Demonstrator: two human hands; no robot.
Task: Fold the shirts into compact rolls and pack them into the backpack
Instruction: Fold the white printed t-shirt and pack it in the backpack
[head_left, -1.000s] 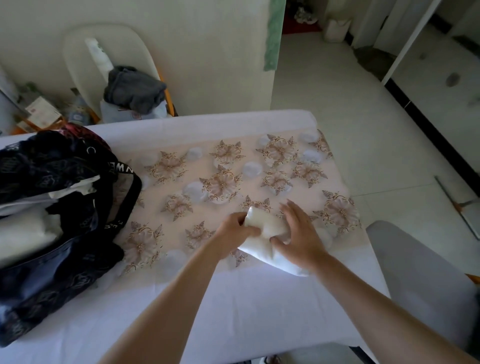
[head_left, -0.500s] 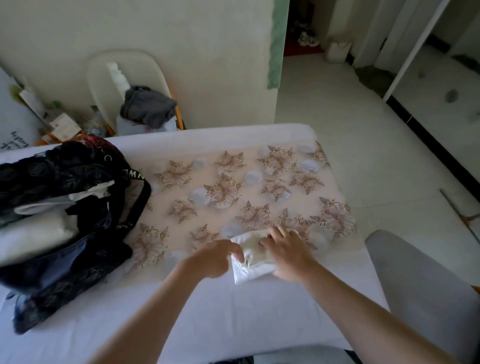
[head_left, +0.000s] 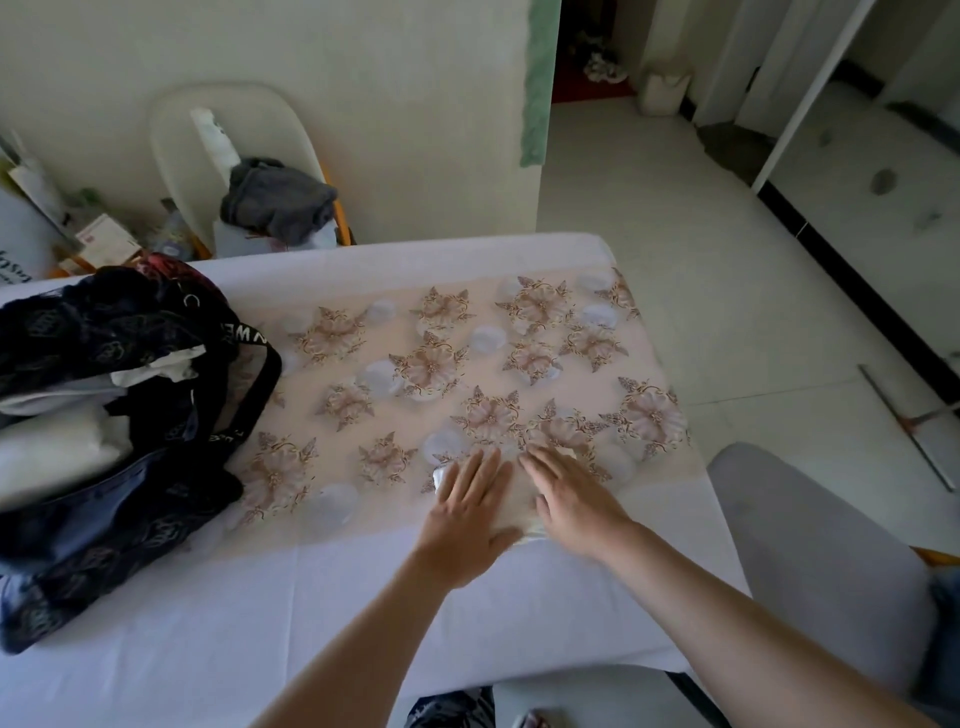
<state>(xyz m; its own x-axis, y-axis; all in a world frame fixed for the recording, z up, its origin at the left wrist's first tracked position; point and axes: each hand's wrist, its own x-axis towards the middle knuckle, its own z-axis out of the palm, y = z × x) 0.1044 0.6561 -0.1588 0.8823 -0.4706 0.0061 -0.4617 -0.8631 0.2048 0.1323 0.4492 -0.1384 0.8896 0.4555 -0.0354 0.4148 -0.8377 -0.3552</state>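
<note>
White shirt (head_left: 521, 503) under flat left hand (head_left: 470, 512), right hand (head_left: 574, 501); open backpack (head_left: 130, 525) well left.

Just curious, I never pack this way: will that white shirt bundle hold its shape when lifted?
Probably not: the white shirt bundle is soft cloth, pressed flat by the left hand and right hand, so it may spring open. It looks light, and flattened, unlikely to roll.
</note>
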